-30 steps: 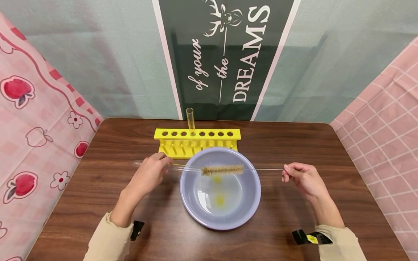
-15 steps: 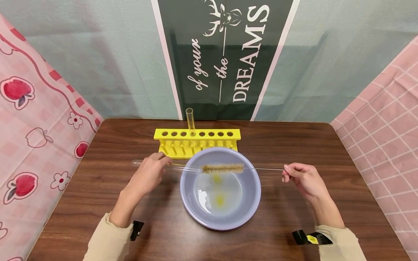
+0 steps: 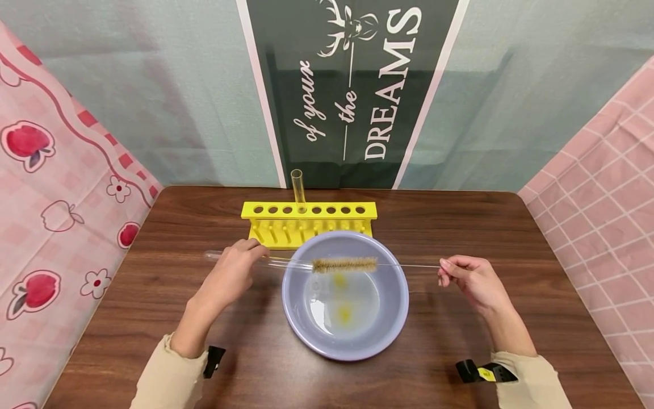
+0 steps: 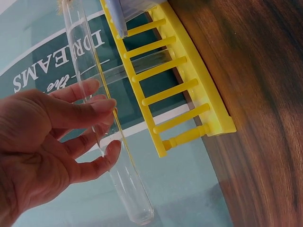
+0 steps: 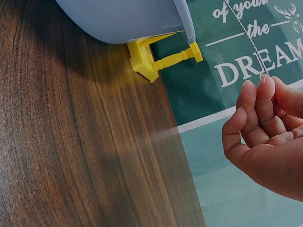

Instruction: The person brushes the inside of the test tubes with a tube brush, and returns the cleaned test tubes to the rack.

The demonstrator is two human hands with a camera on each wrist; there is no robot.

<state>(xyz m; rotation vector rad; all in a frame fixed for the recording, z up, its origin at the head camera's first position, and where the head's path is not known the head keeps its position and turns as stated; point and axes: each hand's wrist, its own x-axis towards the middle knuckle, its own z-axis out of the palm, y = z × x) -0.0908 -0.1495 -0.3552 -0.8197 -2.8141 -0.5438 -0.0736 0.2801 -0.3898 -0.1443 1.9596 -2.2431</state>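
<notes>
My left hand (image 3: 231, 271) holds a clear glass test tube (image 4: 129, 194) lying sideways, thumb and fingers curled round its middle. The tube's mouth points right, over the lavender basin (image 3: 345, 353). Right at that mouth is the tan bristle head of a test tube brush (image 3: 344, 264). My right hand (image 3: 472, 278) pinches the far end of the brush's thin twisted wire handle (image 5: 253, 43) between thumb and fingertips. Brush and tube lie in one line above the basin, which holds cloudy water with two yellow patches.
Behind the basin stands a yellow test tube rack (image 3: 309, 211) with one upright glass test tube (image 3: 298, 190) in it. A wooden table (image 3: 429, 363) lies under everything. Printed cloths hang behind and on both sides.
The brush and my right hand have shifted slightly left. The tube's closed end also sits a little further left. The basin and rack have stayed in place.
</notes>
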